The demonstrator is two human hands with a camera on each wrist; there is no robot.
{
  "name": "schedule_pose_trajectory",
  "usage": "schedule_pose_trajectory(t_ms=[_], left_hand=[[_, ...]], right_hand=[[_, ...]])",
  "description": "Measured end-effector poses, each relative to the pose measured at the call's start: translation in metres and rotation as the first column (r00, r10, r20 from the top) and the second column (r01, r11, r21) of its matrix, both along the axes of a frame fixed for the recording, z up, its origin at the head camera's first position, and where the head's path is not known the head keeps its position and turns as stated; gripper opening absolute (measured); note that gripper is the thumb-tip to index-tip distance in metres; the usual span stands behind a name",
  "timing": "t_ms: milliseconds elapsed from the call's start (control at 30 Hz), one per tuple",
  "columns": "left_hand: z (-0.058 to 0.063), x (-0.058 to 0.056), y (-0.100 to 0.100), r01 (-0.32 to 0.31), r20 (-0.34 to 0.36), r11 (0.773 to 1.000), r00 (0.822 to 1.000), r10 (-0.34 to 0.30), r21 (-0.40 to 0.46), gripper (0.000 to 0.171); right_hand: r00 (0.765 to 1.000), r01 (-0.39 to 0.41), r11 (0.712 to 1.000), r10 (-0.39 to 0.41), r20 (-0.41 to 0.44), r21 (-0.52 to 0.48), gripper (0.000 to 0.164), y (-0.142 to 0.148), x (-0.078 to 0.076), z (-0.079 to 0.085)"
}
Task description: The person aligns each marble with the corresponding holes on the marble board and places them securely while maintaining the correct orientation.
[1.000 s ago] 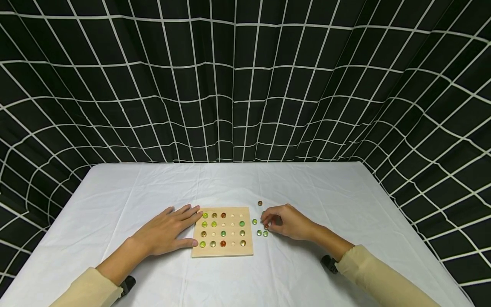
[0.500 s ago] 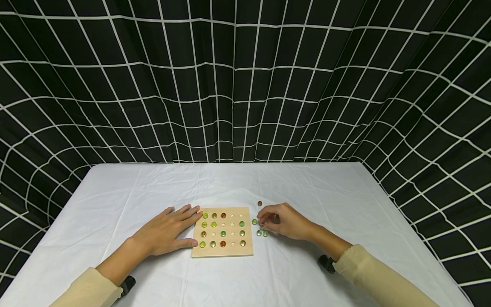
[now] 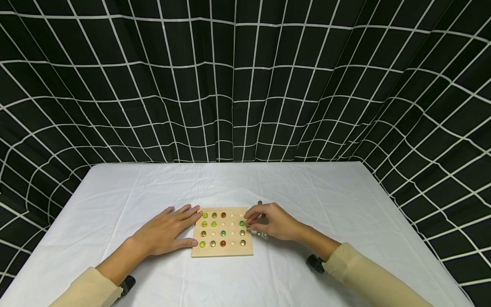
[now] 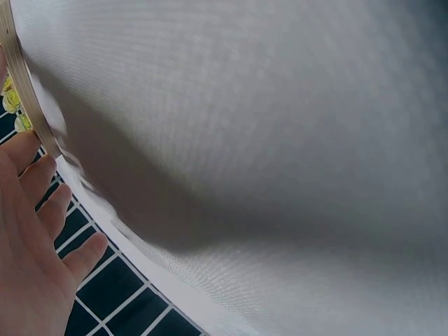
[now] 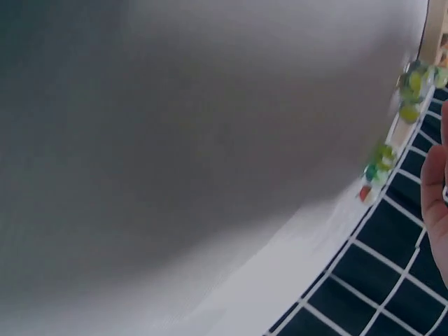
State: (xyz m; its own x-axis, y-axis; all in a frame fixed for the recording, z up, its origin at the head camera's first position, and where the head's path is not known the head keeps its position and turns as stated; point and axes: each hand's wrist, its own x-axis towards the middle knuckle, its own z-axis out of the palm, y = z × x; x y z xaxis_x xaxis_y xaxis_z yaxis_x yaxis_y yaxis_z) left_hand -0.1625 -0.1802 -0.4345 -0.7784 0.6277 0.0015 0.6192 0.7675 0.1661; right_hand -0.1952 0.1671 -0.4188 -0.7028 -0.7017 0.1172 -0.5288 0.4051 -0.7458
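A pale wooden board (image 3: 227,252) with rows of small round hollows lies flat on the white cloth, several hollows holding glass marbles. My left hand (image 3: 165,232) lies spread at the board's left side, fingertips and thumb resting on its edge. Over the right edge, my right hand (image 3: 275,224) pinches a reddish-brown marble (image 3: 248,228) between thumb and fingertips. Close beside its green marble (image 3: 242,223) sits in the right column. In the left wrist view the fingers (image 4: 50,210) reach to the board's side (image 4: 28,91). The right wrist view shows only part of my right hand (image 5: 435,210).
Loose green marbles (image 3: 259,233) lie right of the board, partly behind my right hand. A brown marble (image 3: 260,202) rests farther back. The white-covered table (image 3: 326,192) ends at a black curtain (image 3: 245,85) with a white grid.
My right hand, holding the reddish-brown marble, has moved left from among the loose marbles to the board's right edge. My left hand has stayed in place.
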Motion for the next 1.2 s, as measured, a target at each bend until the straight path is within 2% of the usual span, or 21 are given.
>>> schedule_pose_trajectory(t_ms=[200,400,867,1200], left_hand=[[0.0,0.0,0.0,0.001,0.0,1.0,1.0,-0.001,0.003,0.081],[-0.001,-0.002,0.0,0.001,0.001,1.0,1.0,-0.001,-0.01,0.081],[-0.002,-0.001,0.001,-0.009,0.013,1.0,1.0,0.009,-0.008,0.082],[-0.003,-0.001,0.0,-0.009,0.015,1.0,1.0,0.009,0.0,0.082]], right_hand=[[0.997,-0.048,0.998,0.049,0.053,-0.034,0.021,-0.011,0.003,-0.003],[0.996,-0.076,0.996,0.078,0.042,-0.047,0.021,-0.019,0.006,-0.004],[0.996,-0.092,0.993,0.091,0.019,0.069,0.018,-0.034,0.013,-0.004],[0.993,-0.094,0.988,0.101,-0.054,0.123,0.019,-0.039,0.013,-0.004]])
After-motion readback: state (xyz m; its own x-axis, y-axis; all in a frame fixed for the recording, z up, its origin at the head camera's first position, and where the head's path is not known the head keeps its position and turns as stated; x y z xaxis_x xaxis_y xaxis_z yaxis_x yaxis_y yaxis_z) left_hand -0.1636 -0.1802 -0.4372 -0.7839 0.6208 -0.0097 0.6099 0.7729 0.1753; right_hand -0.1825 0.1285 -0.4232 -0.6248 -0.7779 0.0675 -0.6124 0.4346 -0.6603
